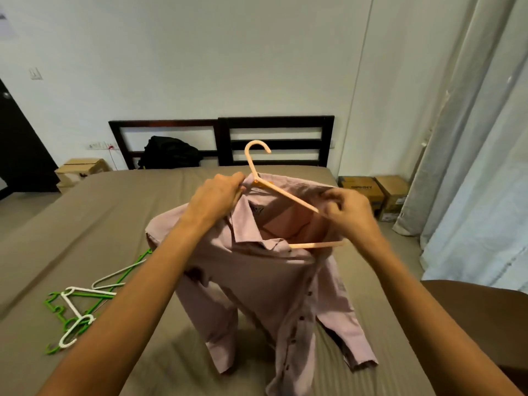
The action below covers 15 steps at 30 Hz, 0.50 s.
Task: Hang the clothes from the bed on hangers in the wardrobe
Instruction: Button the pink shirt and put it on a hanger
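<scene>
A pale pink button-up shirt [265, 284] is held up over the bed [94, 224], its tails and one sleeve trailing onto the sheet. A peach plastic hanger [285, 192] sits inside its collar opening, hook pointing up. My left hand [217, 198] grips the shirt's collar and shoulder near the hanger's neck. My right hand [347, 212] pinches the shirt's other shoulder at the hanger's right arm. The wardrobe is out of view.
Several green and white hangers [83, 304] lie on the bed at the left. A black backpack [168, 152] leans against the dark headboard [274, 138]. Cardboard boxes [374, 192] stand on the floor at the right, beside grey curtains [480, 144]. A brown rounded surface [483, 315] sits at the lower right.
</scene>
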Tool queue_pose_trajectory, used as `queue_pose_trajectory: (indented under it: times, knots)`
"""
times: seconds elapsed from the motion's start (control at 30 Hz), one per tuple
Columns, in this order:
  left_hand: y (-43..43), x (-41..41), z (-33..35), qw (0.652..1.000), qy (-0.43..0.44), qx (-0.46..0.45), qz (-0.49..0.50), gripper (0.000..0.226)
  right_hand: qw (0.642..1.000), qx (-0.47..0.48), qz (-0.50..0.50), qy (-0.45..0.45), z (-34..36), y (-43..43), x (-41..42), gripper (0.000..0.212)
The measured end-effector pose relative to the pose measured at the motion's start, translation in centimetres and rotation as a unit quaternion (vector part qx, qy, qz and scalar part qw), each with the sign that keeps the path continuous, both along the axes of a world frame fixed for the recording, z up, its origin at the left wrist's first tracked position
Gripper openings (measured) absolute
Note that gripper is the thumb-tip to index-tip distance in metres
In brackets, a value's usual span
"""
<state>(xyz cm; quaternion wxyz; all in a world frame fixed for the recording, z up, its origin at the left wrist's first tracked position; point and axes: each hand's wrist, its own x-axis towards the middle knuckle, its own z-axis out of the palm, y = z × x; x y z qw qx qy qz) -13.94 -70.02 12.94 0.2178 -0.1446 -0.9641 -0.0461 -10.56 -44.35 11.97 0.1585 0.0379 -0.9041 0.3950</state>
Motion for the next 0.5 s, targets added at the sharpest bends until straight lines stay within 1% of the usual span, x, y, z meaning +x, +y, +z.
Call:
queue_pose_trajectory:
  times: [0.03, 0.07, 0.1, 0.13, 0.17, 0.2, 0.23, 0.27, 0.3, 0.33, 0.37, 0.4, 0.5]
  knots:
    - [0.0, 0.3, 0.6, 1.000, 0.001, 0.008, -0.003, 0.019, 0.995, -0.090, 0.032, -0.022, 2.0, -0.2, 1.1, 0.030]
    - [0.1, 0.6, 1.5, 1.000, 0.003, 0.016, -0.007, 0.019, 0.979, -0.182, 0.075, -0.047, 4.2, -0.3, 2.3, 0.031]
    - [0.3, 0.7, 2.4, 1.000, 0.007, 0.025, -0.010, 0.019, 0.958, -0.251, 0.122, -0.068, 6.4, -0.3, 3.2, 0.032]
    - [0.5, 0.8, 3.3, 0.999, 0.017, 0.036, -0.011, 0.020, 0.939, -0.292, 0.162, -0.086, 8.5, -0.1, 3.9, 0.033]
    - [0.6, 0.7, 4.2, 0.998, 0.033, 0.048, -0.009, 0.020, 0.928, -0.301, 0.190, -0.106, 10.1, 0.1, 4.1, 0.033]
    - [0.7, 0.5, 4.9, 0.997, 0.052, 0.059, -0.005, 0.020, 0.934, -0.269, 0.201, -0.124, 11.4, 0.4, 3.8, 0.032]
    - [0.7, 0.2, 5.3, 0.995, 0.064, 0.070, -0.003, 0.019, 0.952, -0.191, 0.193, -0.139, 12.1, 0.8, 3.1, 0.028]
    - [0.5, 0.0, 5.5, 0.994, 0.066, 0.084, -0.008, 0.016, 0.973, -0.064, 0.167, -0.147, 12.2, 1.3, 2.3, 0.023]
    - [0.3, -0.4, 5.3, 0.993, 0.059, 0.101, -0.018, 0.013, 0.975, 0.081, 0.141, -0.154, 11.9, 1.9, 1.4, 0.022]
    - [0.1, -0.6, 4.9, 0.992, 0.042, 0.116, -0.033, 0.011, 0.958, 0.198, 0.127, -0.167, 11.3, 2.5, 0.6, 0.024]
    - [-0.1, -0.9, 4.2, 0.991, 0.021, 0.125, -0.049, 0.011, 0.937, 0.272, 0.123, -0.183, 10.3, 3.1, -0.2, 0.027]
    - [-0.2, -1.1, 3.3, 0.989, -0.001, 0.130, -0.068, 0.014, 0.924, 0.305, 0.123, -0.195, 9.3, 3.5, -0.6, 0.029]
    - [-0.6, -1.2, 1.1, 0.973, -0.055, 0.182, -0.129, 0.020, 0.910, 0.349, 0.120, -0.191, 5.7, 4.3, -1.9, 0.031]
